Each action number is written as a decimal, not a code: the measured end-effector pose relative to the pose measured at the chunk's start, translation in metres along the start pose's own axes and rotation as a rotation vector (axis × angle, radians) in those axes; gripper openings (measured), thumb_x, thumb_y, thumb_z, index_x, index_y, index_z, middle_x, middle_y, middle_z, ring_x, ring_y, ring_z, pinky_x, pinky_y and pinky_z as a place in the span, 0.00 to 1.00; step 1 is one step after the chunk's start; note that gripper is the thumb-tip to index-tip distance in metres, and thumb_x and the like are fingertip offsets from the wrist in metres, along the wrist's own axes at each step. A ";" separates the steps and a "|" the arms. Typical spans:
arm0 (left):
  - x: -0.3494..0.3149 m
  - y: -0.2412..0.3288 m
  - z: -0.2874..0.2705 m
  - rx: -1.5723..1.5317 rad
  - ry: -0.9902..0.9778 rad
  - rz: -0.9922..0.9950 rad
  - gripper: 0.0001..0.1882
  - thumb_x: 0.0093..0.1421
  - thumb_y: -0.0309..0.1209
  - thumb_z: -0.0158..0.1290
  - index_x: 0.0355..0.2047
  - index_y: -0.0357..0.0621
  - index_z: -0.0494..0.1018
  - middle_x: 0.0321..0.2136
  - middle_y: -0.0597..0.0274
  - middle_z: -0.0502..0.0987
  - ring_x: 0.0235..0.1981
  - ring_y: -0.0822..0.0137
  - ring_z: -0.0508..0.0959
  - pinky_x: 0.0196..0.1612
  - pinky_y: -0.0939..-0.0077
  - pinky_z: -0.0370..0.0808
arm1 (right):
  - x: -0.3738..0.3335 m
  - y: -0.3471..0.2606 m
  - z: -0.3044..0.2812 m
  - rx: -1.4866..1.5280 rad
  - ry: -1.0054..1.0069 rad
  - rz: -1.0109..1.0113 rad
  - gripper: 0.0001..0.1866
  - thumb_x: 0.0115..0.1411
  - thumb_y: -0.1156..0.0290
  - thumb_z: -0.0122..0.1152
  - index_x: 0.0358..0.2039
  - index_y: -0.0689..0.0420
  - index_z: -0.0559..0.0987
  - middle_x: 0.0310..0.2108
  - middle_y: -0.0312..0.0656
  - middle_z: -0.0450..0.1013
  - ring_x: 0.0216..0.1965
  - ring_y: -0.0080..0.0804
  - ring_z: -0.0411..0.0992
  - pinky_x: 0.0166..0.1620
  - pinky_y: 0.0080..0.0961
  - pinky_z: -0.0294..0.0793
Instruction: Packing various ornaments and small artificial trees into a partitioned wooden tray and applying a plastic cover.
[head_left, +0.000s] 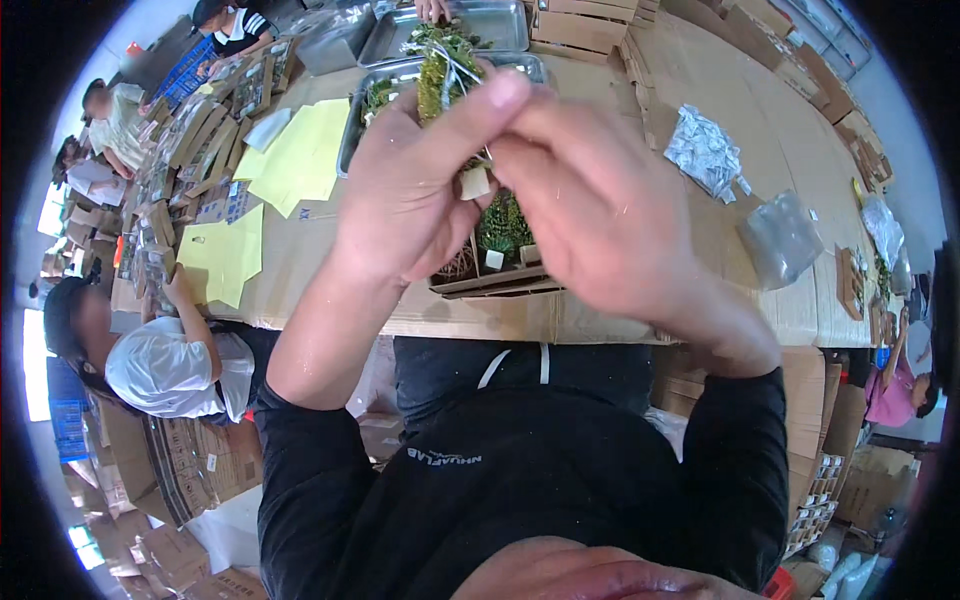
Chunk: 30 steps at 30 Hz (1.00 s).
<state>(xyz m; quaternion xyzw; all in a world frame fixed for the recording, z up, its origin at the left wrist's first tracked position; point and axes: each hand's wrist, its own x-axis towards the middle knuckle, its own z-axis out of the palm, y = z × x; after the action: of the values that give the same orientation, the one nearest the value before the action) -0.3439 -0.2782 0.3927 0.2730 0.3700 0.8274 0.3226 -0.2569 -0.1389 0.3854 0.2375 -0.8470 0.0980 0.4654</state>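
Rising out of the two joined hands, a green sprig (432, 88) stands above the near edge of the tabletop (320, 265), thin pale strands crossing it and a small pale block (474, 183) showing below, between the palms. The left hand (395, 200) curls around the sprig, thumb laid across; the right hand (615, 205) bends in against it, though its fingertips are hidden and I cannot tell what they pinch. Squeezing too hard could crush the foliage, and a loose strand could snag a finger and tug the sprig askew. Directly beneath sits an open cardboard box (500, 291) with more greenery (503, 228); a slip could drop the piece onto those plants. Beyond lies a metal tray (346, 150), whose rim a careless elbow or knuckle might knock. Yellow sheets (305, 150) lie leftward, a crumpled silvery wrapper (705, 155) rightward.
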 end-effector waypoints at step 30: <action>0.017 0.011 -0.053 1.687 -0.820 0.298 0.50 0.43 0.19 0.64 0.67 0.50 0.57 0.65 0.55 0.61 0.70 0.51 0.53 0.68 0.57 0.58 | -0.027 0.012 0.007 0.191 -0.544 -0.062 0.05 0.55 0.70 0.56 0.32 0.55 0.72 0.28 0.42 0.73 0.28 0.41 0.77 0.27 0.35 0.77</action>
<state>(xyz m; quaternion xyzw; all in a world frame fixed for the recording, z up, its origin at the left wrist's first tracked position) -0.3947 -0.2946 0.3748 0.7295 0.6649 0.1598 0.0150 -0.2556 -0.1222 0.3596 0.3236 -0.9199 0.0959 0.1995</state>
